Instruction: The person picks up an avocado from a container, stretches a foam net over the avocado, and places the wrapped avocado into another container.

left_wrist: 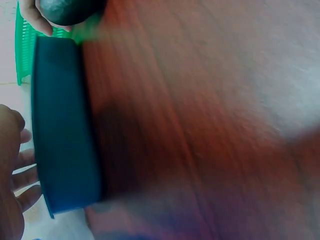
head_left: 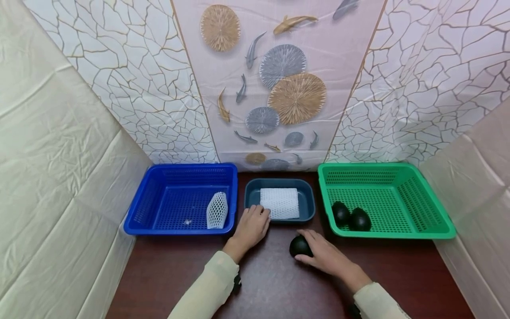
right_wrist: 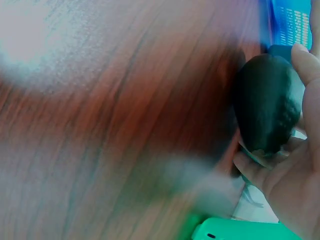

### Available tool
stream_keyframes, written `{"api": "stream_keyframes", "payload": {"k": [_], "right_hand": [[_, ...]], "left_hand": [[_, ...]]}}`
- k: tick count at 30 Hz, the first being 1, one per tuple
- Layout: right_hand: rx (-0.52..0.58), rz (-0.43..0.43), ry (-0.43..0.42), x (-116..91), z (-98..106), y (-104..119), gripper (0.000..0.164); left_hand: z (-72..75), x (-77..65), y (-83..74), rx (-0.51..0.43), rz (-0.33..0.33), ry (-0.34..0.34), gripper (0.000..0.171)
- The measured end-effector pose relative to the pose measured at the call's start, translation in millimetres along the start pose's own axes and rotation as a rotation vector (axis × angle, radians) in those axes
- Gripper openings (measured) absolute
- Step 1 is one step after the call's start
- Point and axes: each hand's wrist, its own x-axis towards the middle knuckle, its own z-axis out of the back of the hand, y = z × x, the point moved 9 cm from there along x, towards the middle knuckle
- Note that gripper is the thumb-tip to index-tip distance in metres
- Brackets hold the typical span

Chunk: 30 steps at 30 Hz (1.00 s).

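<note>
My right hand (head_left: 328, 254) holds a dark avocado (head_left: 299, 246) over the table, just in front of the tray. In the right wrist view, the thumb and fingers curl round that avocado (right_wrist: 267, 102). My left hand (head_left: 252, 226) reaches over the near left rim of a dark teal tray (head_left: 252, 195). Its fingertips are at the edge of white foam net sleeves (head_left: 280, 203) lying flat in there. From the left wrist, the fingers (left_wrist: 26, 177) look loosely bent behind the tray wall; whether they touch the net is hidden.
To the left stands a blue basket (head_left: 181, 232) with a netted, bulging white foam sleeve (head_left: 217, 212) and a small white scrap (head_left: 187, 222). A green basket (head_left: 398, 234) on the right holds two more avocados (head_left: 360, 219). Fabric-covered walls (head_left: 59, 133) enclose the table's back and sides.
</note>
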Motion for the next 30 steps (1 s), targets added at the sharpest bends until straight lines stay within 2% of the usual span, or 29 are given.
{"api": "stream_keyframes", "payload": {"k": [6, 11, 16, 19, 24, 30], "right_hand": [[-0.082, 0.095, -0.077, -4, 14, 12, 0.073], [-0.158, 0.176, -0.148, -11, 32, 27, 0.071], [-0.187, 0.226, -0.19, -9, 52, 41, 0.069], [-0.182, 0.216, -0.185, -1, 60, 44, 0.068], [-0.135, 0.146, -0.168, 15, 71, 38, 0.07], [-0.047, 0.074, -0.148, 36, 76, 30, 0.072]], "left_hand": [[9.6, 14.0, -1.7, -0.043, 0.021, 0.0, 0.025], [11.2, 27.0, -3.2, -0.064, 0.036, 0.055, 0.037], [6.9, 41.6, -3.1, -0.037, 0.031, 0.128, 0.044], [-0.2, 49.9, -2.0, -0.021, 0.03, 0.19, 0.045], [-7.9, 62.1, 0.1, -0.043, 0.05, 0.26, 0.044], [-19.9, 64.4, 1.0, -0.07, 0.092, 0.333, 0.037]]}}
